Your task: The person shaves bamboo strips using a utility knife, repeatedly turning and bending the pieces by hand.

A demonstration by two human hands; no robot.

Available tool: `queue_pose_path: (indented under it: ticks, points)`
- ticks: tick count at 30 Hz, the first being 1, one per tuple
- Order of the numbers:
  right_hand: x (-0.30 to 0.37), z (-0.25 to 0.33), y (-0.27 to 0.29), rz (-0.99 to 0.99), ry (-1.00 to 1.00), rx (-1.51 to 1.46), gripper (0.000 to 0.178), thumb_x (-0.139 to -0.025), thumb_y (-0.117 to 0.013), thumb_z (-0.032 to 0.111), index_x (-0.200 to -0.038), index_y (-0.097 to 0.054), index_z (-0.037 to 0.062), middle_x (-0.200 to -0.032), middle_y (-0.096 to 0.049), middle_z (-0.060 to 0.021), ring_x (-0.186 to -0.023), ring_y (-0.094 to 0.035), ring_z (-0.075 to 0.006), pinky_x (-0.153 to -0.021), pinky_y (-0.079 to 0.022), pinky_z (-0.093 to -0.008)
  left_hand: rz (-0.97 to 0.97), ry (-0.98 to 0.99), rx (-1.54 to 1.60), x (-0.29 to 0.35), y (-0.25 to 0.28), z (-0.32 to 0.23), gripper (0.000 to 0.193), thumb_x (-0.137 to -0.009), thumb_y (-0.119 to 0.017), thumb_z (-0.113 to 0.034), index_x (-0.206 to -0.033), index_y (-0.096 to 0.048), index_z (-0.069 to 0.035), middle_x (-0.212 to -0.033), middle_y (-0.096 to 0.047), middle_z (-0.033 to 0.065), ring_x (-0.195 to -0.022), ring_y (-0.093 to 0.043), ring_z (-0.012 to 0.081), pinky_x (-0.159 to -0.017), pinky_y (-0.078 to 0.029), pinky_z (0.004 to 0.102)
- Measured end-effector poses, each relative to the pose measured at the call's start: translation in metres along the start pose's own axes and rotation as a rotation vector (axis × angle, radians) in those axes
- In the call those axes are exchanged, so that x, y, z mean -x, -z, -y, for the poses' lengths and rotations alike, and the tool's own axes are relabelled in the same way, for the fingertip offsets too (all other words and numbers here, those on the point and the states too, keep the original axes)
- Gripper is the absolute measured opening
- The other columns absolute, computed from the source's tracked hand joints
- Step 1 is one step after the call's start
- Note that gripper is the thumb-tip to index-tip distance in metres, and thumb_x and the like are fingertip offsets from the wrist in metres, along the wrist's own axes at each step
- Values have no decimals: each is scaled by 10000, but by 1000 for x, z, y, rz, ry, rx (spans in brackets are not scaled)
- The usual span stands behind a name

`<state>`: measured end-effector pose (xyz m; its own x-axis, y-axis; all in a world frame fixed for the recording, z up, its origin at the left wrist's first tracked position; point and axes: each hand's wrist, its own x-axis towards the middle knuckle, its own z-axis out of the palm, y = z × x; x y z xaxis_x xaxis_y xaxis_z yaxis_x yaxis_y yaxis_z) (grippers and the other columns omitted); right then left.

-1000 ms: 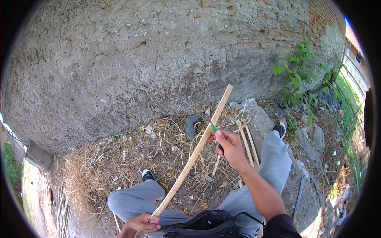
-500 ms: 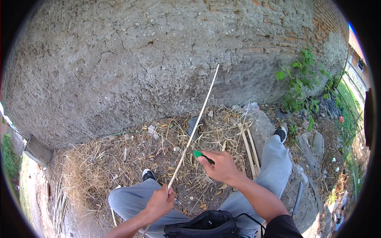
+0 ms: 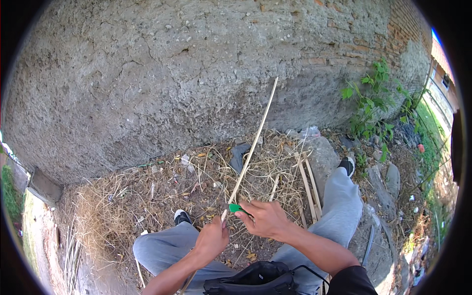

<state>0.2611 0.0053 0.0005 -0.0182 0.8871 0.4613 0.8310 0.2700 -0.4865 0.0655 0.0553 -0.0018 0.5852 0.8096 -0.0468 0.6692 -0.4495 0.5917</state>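
Note:
A long, thin pale bamboo strip (image 3: pixel 254 146) slants from my lap up toward the wall. Low on the strip, above my lap, my left hand (image 3: pixel 212 241) is closed around it. My right hand (image 3: pixel 264 216) is wrapped round a small green cutter (image 3: pixel 234 208), its green end against the strip just beyond my left hand. Most of the cutter is hidden by my fingers, and its blade is hard to make out.
Pale shavings (image 3: pixel 123 216) and dry leaves litter the ground between and beside my legs. Several split bamboo strips (image 3: pixel 309 184) lie by my right leg. A rough wall (image 3: pixel 172 88) rises ahead, with a green plant (image 3: pixel 373 105) at its foot. A black bag (image 3: pixel 260 278) sits at my lap.
The green cutter in my right hand has moved left and slightly down, onto the strip. My left hand has shifted right and up a little, and the strip's far end has moved slightly right.

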Motion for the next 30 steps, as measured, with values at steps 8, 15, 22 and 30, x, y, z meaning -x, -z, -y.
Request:
queue_pose_path:
  ticks: [8,15,22,30]
  points:
    - [-7,-7,-5,-79,-22,47,304,-877,-668,317,-1066,-693,80,-676,-625,-56,-478,-595,-251,-388,-442,-368,-15,101,-105,13,-5,-5,164,-868,-541,-72,-961,-465,39,-653,-596,276,-651,-624,472,-606,-500,547]
    - [-12,-8,-16,-147,-19,66,274,-861,-677,337,-1015,-694,111,-644,-601,-36,-484,-595,-250,-395,-443,-388,-25,11,-132,22,5,5,196,-921,-520,-127,-967,-448,49,-615,-601,259,-573,-619,453,-550,-502,550]
    - [-13,-11,-26,-149,3,39,273,-862,-678,343,-999,-689,106,-649,-600,-46,-493,-597,-258,-395,-440,-384,-15,63,-72,31,8,5,171,-854,-558,-63,-955,-464,37,-654,-605,263,-631,-621,469,-599,-498,541]
    - [-21,-20,-21,-169,-44,3,265,-874,-665,336,-1005,-705,108,-689,-636,-46,-528,-613,-268,-434,-466,-386,8,55,-88,53,16,6,142,-852,-550,-46,-944,-473,31,-657,-600,266,-630,-611,477,-597,-489,541]
